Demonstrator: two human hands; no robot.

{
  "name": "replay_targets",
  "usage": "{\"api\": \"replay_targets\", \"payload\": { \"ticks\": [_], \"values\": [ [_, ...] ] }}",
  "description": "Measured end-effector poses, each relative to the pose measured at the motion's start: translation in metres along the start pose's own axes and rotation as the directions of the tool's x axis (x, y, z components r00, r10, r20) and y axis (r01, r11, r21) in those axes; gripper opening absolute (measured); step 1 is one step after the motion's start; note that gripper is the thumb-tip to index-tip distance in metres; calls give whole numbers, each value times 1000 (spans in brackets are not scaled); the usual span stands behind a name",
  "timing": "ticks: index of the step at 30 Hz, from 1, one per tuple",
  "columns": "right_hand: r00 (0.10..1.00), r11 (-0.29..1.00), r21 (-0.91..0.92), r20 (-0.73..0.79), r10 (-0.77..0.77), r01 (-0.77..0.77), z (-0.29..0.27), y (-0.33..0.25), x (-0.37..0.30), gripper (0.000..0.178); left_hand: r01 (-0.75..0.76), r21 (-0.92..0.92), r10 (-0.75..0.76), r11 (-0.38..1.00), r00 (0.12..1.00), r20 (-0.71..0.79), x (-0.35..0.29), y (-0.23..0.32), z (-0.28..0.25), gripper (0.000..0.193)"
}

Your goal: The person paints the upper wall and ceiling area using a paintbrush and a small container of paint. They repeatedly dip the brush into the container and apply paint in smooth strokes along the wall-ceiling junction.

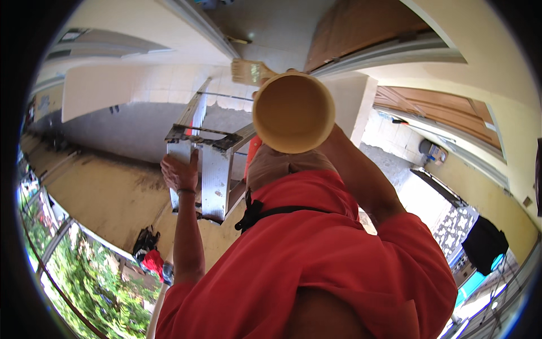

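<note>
A stepladder (pixel 214 178) of worn aluminium stands in front of me on the left, its top smudged with dark stains. My left hand (pixel 180 171) is closed around the near-left edge of it, thumb pointing up. Close to the camera is a round cream-yellow tub (pixel 293 116), its open mouth facing up and nothing visible inside. Behind its far rim, fingers of my right hand (pixel 263 82) show, with most of that hand hidden by the tub. A wide, flat, pale brush (pixel 248 72) sticks out to the left from those fingers.
Brown wooden doors (pixel 370 31) stand ahead and to the right. A wall edge (pixel 361 110) juts out beyond the tub. Red cloth (pixel 152 261) and dark items lie at lower left, near green plants (pixel 96 277). Black fabric (pixel 485 246) hangs at the right.
</note>
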State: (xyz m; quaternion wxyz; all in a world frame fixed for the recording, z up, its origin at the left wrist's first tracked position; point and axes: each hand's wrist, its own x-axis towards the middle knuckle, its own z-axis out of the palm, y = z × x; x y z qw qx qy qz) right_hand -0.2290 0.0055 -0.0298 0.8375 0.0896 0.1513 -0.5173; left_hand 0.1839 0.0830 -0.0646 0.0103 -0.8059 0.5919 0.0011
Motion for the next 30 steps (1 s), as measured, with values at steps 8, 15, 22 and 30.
{"api": "replay_targets", "payload": {
  "ticks": [8, 15, 22, 30],
  "values": [
    [985, 973, 211, 129, -118, 89, 22, 29, -24, 15, -4, -10, 4, 1000, 1000, 2, 6, -1, 3, 96],
    [985, 981, 89, -29, -169, 171, 24, 49, -44, 16, -40, 28, 40, 999, 999, 4, 6, -15, 12, 95],
    [981, 980, 94, -95, -169, 178, 31, 56, -55, 21, -97, 6, 97, 995, 995, -28, 8, -17, 14, 97],
    [980, 983, 59, -112, -164, 171, 36, 61, -48, 33, -73, 2, 73, 997, 997, -10, 5, -18, 14, 100]
  ]
}}
